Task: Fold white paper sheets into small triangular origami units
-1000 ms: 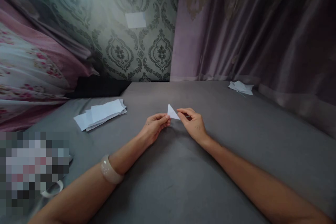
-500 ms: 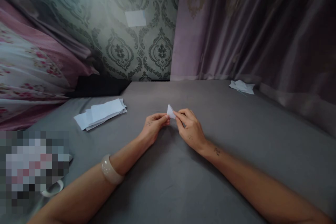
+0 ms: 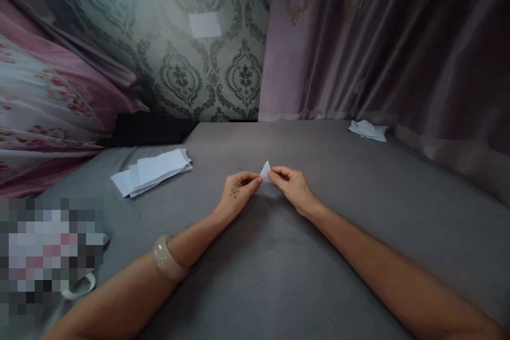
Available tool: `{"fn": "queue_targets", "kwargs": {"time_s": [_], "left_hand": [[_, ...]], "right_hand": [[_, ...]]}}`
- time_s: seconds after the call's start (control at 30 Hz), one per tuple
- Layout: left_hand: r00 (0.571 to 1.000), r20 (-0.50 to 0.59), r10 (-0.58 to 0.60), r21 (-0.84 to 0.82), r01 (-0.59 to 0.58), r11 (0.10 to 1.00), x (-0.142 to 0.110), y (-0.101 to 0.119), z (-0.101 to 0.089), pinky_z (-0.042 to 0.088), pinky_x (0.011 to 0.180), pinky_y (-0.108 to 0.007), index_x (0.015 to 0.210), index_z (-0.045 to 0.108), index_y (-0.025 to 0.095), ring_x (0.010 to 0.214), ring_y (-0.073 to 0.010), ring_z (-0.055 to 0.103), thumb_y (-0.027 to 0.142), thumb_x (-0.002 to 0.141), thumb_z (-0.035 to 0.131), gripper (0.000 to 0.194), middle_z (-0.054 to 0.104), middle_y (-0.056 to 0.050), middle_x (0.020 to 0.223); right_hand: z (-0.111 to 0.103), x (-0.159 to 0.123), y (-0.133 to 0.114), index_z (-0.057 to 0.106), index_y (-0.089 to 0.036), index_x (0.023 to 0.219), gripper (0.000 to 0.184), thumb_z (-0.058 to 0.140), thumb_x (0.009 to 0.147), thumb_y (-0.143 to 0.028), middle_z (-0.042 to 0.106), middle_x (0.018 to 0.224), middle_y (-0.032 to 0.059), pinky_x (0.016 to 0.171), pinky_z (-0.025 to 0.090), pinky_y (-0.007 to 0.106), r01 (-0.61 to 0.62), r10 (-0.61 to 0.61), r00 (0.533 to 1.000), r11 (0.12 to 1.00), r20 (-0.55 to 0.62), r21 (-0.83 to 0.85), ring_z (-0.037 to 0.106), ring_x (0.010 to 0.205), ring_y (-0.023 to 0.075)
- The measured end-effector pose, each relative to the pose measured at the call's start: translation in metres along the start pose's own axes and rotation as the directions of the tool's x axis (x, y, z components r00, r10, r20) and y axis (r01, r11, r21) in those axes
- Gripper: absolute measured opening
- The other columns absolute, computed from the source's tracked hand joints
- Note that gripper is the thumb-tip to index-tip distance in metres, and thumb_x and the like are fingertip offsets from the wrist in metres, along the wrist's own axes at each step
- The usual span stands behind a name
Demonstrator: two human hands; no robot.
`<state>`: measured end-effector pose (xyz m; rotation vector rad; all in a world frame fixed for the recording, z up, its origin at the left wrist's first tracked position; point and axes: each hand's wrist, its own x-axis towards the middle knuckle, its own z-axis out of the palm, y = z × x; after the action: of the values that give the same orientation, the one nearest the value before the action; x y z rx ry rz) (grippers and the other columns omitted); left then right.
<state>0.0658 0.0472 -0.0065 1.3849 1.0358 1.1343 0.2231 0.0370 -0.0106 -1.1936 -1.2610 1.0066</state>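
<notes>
A small folded piece of white paper [image 3: 266,171] with a pointed top is held up between my two hands, over the grey cloth surface [image 3: 255,265]. My left hand [image 3: 239,191] pinches its lower left corner between thumb and fingers. On the other side, my right hand [image 3: 295,186] grips the paper's right edge, thumb in front and fingers curled behind. The back layers of the folded paper are hidden from me. A pale bangle [image 3: 169,259] sits on my left forearm.
Left of my hands lies a loose stack of white paper strips [image 3: 155,170]. More crumpled white paper [image 3: 368,130] is at the far right, by the dark curtain [image 3: 430,53]. A black cloth [image 3: 153,128] rests at the back left. A blurred-out item [image 3: 51,255] is at the near left.
The folded paper has shifted slightly right. My right hand has turned and taken hold along the paper's right edge, and my left hand has followed a little to the right.
</notes>
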Motion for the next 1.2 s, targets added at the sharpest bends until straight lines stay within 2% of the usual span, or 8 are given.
{"fn": "queue_targets", "kwargs": {"time_s": [0.13,0.3,0.43,0.6,0.8,0.93,1.07,1.2], "left_hand": [[0.994,0.096,-0.059,-0.123,0.071,0.99,0.001,0.002,-0.001,0.044,0.065,-0.024,0.078,0.07,0.012,0.064,-0.0117,0.056,0.038,0.071,0.073,0.027,0.064,-0.004,0.069],[0.935,0.289,-0.204,-0.387,0.309,0.868,0.004,0.003,-0.004,0.042,0.059,-0.022,0.106,0.066,0.014,0.062,-0.0093,0.055,0.041,0.074,0.071,0.041,0.062,-0.003,0.073],[0.901,0.384,-0.203,-0.36,0.349,0.865,0.004,0.002,-0.006,0.038,0.053,-0.02,0.098,0.067,0.012,0.058,-0.0078,0.051,0.039,0.074,0.072,0.036,0.058,-0.002,0.069],[0.889,0.407,-0.209,-0.338,0.359,0.87,0.006,0.003,-0.009,0.035,0.05,-0.02,0.08,0.064,0.013,0.054,-0.0065,0.048,0.039,0.073,0.072,0.028,0.056,0.0,0.064],[0.82,0.535,-0.202,-0.333,0.424,0.842,0.003,0.009,-0.012,0.031,0.048,-0.019,0.078,0.058,0.016,0.049,-0.005,0.044,0.042,0.075,0.07,0.029,0.051,0.003,0.061],[0.786,0.589,-0.188,-0.271,0.411,0.87,0.001,0.01,-0.014,0.028,0.046,-0.019,0.078,0.058,0.016,0.049,-0.0051,0.043,0.041,0.075,0.071,0.028,0.051,0.003,0.059],[0.807,0.545,-0.229,-0.173,0.375,0.911,0.004,0.009,-0.017,0.03,0.047,-0.019,0.077,0.059,0.016,0.052,-0.0064,0.049,0.039,0.072,0.073,0.027,0.057,0.001,0.062],[0.884,0.427,-0.189,-0.043,0.228,0.973,0.009,0.006,-0.019,0.036,0.051,-0.02,0.075,0.062,0.015,0.057,-0.0086,0.053,0.04,0.07,0.074,0.028,0.063,-0.002,0.067]], "right_hand": [[-0.009,0.004,-0.003,0.07,-0.019,0.084,0.03,0.071,0.069,-0.044,0.058,0.063,-0.0034,0.051,0.03,0.024,-0.141,0.125,0.983,0.984,0.136,0.112,0.04,0.051,0.0078],[-0.019,0.006,-0.01,0.071,-0.021,0.086,0.034,0.076,0.065,-0.047,0.064,0.076,0.0,0.054,0.032,0.023,-0.276,0.208,0.926,0.943,0.315,0.187,0.046,0.058,0.0082],[-0.021,0.004,-0.014,0.072,-0.021,0.084,0.032,0.077,0.065,-0.046,0.064,0.078,0.0002,0.054,0.033,0.022,-0.307,0.209,0.884,0.935,0.418,0.18,0.048,0.063,0.0088],[-0.024,0.005,-0.011,0.071,-0.021,0.079,0.028,0.077,0.065,-0.045,0.058,0.07,-0.0026,0.052,0.029,0.021,-0.326,0.204,0.858,0.926,0.472,0.192,0.04,0.057,0.0074],[-0.028,0.005,-0.009,0.069,-0.021,0.079,0.031,0.074,0.068,-0.05,0.053,0.065,-0.0034,0.051,0.029,0.022,-0.327,0.192,0.811,0.932,0.552,0.156,0.034,0.054,0.0078],[-0.029,0.005,-0.008,0.069,-0.021,0.081,0.031,0.073,0.069,-0.049,0.05,0.063,-0.0043,0.051,0.029,0.023,-0.324,0.19,0.791,0.936,0.581,0.135,0.034,0.053,0.0078],[-0.034,0.008,-0.007,0.067,-0.02,0.084,0.03,0.069,0.074,-0.048,0.047,0.061,-0.006,0.05,0.026,0.022,-0.272,0.167,0.78,0.958,0.603,0.086,0.034,0.052,0.0069],[-0.035,0.01,-0.007,0.066,-0.019,0.086,0.03,0.063,0.079,-0.048,0.049,0.061,-0.0055,0.051,0.029,0.022,-0.134,0.147,0.823,0.989,0.549,-0.063,0.039,0.053,0.0073]]}}
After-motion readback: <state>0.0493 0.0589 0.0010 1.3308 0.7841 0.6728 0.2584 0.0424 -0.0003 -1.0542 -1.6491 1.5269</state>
